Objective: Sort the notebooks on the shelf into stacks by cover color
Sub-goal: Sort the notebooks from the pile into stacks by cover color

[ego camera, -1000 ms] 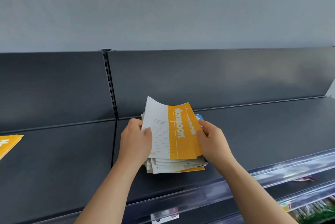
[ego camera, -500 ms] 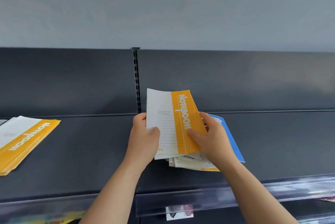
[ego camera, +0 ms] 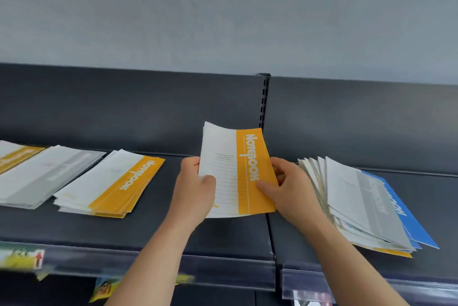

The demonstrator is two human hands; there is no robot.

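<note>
Holding one orange notebook [ego camera: 250, 172] with both hands, lifted a little above the shelf [ego camera: 235, 233], just in front of the slotted post [ego camera: 264, 100] between the two bays.

Left hand [ego camera: 195, 191]: grip closed on the white left edge, thumb on top over the ruled lines, fingers underneath. Right hand [ego camera: 290, 191]: grip closed on the orange right edge, thumb pressed on the cover, fingers behind. Perhaps a second notebook under the first one; not clear from the layered bottom edge.

Long axis of the held notebook pointing away from the body, top edge tilted up toward the back panel.

Now the relation that matters. To the left of the grip, well apart and flat on the same shelf: the orange stack [ego camera: 116, 184], with the grey stack [ego camera: 42, 174] just beside it, further left. Long axis of the orange stack lying slantwise, far end leaning to the right, so not parallel to the held notebook. Probably needs a carry to the left and a small clockwise turn before laying down.

Nearer to that goal: the left hand. Nearer to the mixed pile [ego camera: 366, 204] with the blue notebook [ego camera: 418, 229] low in it: the right hand, almost touching its fanned edges. Seems sensible to let go on the right and finish the placing with the left alone.
</note>
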